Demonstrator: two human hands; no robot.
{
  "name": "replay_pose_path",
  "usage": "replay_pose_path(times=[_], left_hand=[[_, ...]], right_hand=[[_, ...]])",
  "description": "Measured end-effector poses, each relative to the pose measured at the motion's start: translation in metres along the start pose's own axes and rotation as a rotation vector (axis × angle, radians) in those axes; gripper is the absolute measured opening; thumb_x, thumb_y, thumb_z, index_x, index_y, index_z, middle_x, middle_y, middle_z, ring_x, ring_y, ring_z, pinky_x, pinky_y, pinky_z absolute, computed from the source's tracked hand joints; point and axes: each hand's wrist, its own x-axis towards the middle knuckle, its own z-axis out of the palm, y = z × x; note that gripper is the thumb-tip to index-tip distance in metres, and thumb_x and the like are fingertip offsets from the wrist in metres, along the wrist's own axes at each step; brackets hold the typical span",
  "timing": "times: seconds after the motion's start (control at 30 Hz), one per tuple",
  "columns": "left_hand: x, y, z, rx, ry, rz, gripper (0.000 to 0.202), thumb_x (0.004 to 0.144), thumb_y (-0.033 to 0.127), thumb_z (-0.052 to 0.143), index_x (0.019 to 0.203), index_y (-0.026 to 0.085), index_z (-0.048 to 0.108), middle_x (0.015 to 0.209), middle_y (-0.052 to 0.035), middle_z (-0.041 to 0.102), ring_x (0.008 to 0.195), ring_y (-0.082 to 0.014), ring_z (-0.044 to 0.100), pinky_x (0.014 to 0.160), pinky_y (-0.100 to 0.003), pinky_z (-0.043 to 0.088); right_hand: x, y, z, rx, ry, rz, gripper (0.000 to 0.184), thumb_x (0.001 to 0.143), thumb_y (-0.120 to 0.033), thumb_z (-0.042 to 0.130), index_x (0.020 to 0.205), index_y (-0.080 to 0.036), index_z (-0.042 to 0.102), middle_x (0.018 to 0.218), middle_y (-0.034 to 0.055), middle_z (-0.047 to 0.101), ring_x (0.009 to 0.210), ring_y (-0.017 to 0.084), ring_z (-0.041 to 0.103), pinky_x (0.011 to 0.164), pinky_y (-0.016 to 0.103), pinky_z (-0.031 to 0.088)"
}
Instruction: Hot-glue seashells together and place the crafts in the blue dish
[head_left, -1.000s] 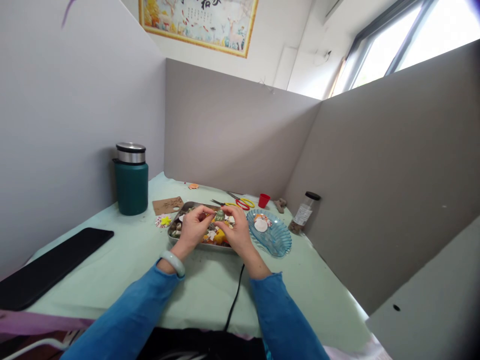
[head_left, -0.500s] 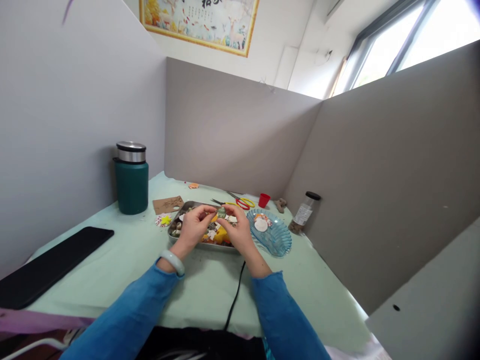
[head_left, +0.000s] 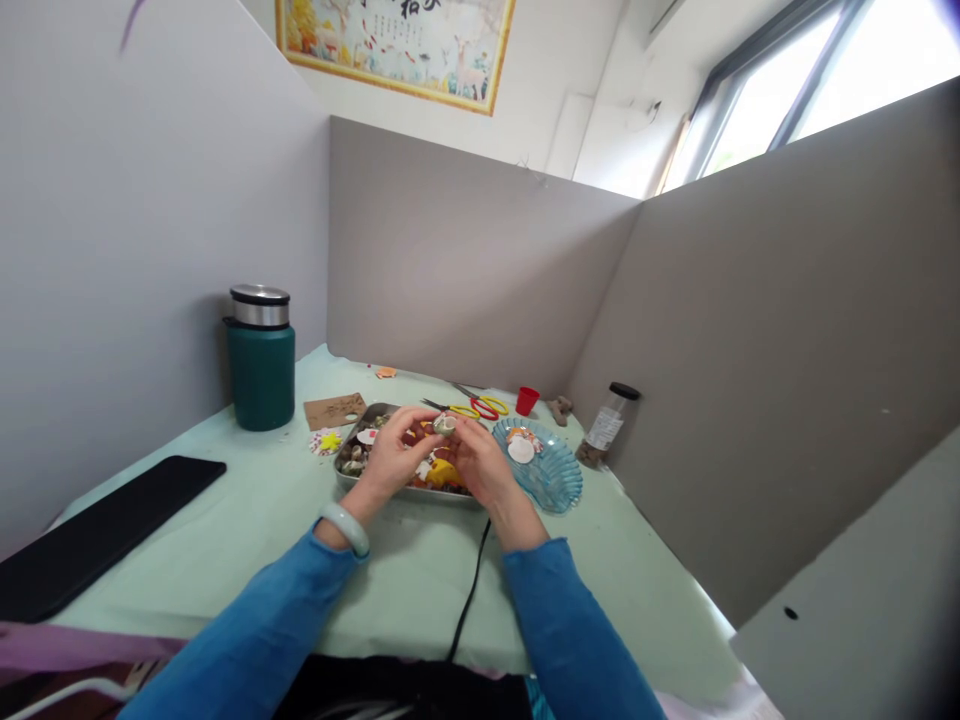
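Between both hands is a small greenish-white snail shell, its pale opening turned towards me. My left hand pinches its left side with thumb and fingertips. On the other side, the fingers of my right hand close on the shell too. Both hands are above a metal tray of mixed small pieces: shells at its left end, white bits and a yellow piece in the middle. The hands cover part of the tray.
Right of the tray lies a blue scalloped plate with a white disc. Behind are scissors, a red cup and a lidded jar. A green flask and a black mat are left. A black cable runs frontward.
The shell has been turned, so its pale opening now shows instead of its green rounded side. The right-hand fingers have shifted around it. Both hands stay over the tray.
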Motion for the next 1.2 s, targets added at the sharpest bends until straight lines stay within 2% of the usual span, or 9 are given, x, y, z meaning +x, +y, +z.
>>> replay_pose_path(times=[0.1,0.27,0.4,0.53,0.67,0.77,0.93,1.2], left_hand=[[0.0,0.002,-0.002,-0.06,-0.015,-0.04,0.027,0.07,0.029,0.073,0.095,0.02,0.069,0.098,-0.0047,0.063,0.077,-0.0147,0.056,0.071,-0.026,0.046],[0.0,0.004,-0.006,-0.213,-0.071,-0.179,0.03,0.077,0.034,0.068,0.101,0.017,0.066,0.098,-0.0061,0.067,0.089,-0.0179,0.061,0.082,-0.03,0.047],[-0.001,0.001,-0.007,-0.35,-0.132,-0.275,0.032,0.079,0.037,0.065,0.104,0.017,0.062,0.097,-0.0067,0.068,0.082,-0.0176,0.065,0.082,-0.034,0.049],[-0.001,0.004,-0.006,-0.444,-0.183,-0.33,0.034,0.077,0.036,0.068,0.104,0.018,0.062,0.101,-0.0077,0.068,0.081,-0.0182,0.066,0.082,-0.037,0.051],[-0.002,0.012,-0.006,-0.519,-0.241,-0.383,0.032,0.075,0.033,0.07,0.103,0.017,0.066,0.106,-0.0095,0.067,0.089,-0.0194,0.065,0.082,-0.034,0.052],[-0.002,0.015,-0.005,-0.521,-0.228,-0.412,0.033,0.074,0.031,0.072,0.103,0.017,0.067,0.103,-0.0088,0.067,0.084,-0.0167,0.064,0.077,-0.03,0.052],[-0.002,0.014,-0.003,-0.516,-0.181,-0.427,0.033,0.07,0.032,0.075,0.098,0.016,0.067,0.091,-0.0055,0.068,0.071,-0.0124,0.062,0.07,-0.026,0.051],[-0.001,0.013,-0.004,-0.5,-0.169,-0.429,0.032,0.069,0.034,0.075,0.094,0.015,0.07,0.086,-0.0054,0.068,0.07,-0.0125,0.06,0.067,-0.026,0.05]], right_hand=[[0.0,0.0,0.001,0.013,-0.007,0.014,0.031,0.079,-0.045,0.061,0.097,-0.021,0.063,0.088,0.0056,0.069,0.075,0.019,0.065,0.067,0.033,0.054],[-0.002,-0.004,0.003,-0.037,0.016,-0.002,0.031,0.078,-0.046,0.063,0.094,-0.02,0.062,0.069,0.0015,0.065,0.058,0.015,0.059,0.056,0.028,0.049],[-0.001,-0.004,0.002,-0.119,0.115,-0.081,0.028,0.079,-0.046,0.06,0.086,-0.019,0.064,0.064,-0.0015,0.06,0.049,0.011,0.05,0.048,0.023,0.042],[0.003,-0.002,-0.001,-0.208,0.22,-0.18,0.021,0.078,-0.039,0.062,0.086,-0.02,0.064,0.069,-0.0025,0.059,0.046,0.008,0.044,0.044,0.022,0.038],[0.003,0.0,-0.002,-0.329,0.229,-0.283,0.015,0.076,-0.032,0.063,0.085,-0.021,0.066,0.079,0.0011,0.064,0.064,0.014,0.055,0.056,0.025,0.045],[0.003,0.001,-0.001,-0.424,0.223,-0.355,0.009,0.074,-0.028,0.065,0.08,-0.021,0.067,0.083,0.0021,0.065,0.076,0.017,0.058,0.068,0.028,0.047],[0.001,0.001,-0.001,-0.531,0.233,-0.419,0.007,0.078,-0.025,0.061,0.078,-0.021,0.066,0.08,0.0015,0.064,0.073,0.016,0.057,0.067,0.028,0.046],[0.0,0.001,-0.001,-0.628,0.239,-0.496,0.007,0.078,-0.024,0.061,0.075,-0.022,0.067,0.078,0.0015,0.063,0.073,0.017,0.056,0.066,0.029,0.045]])
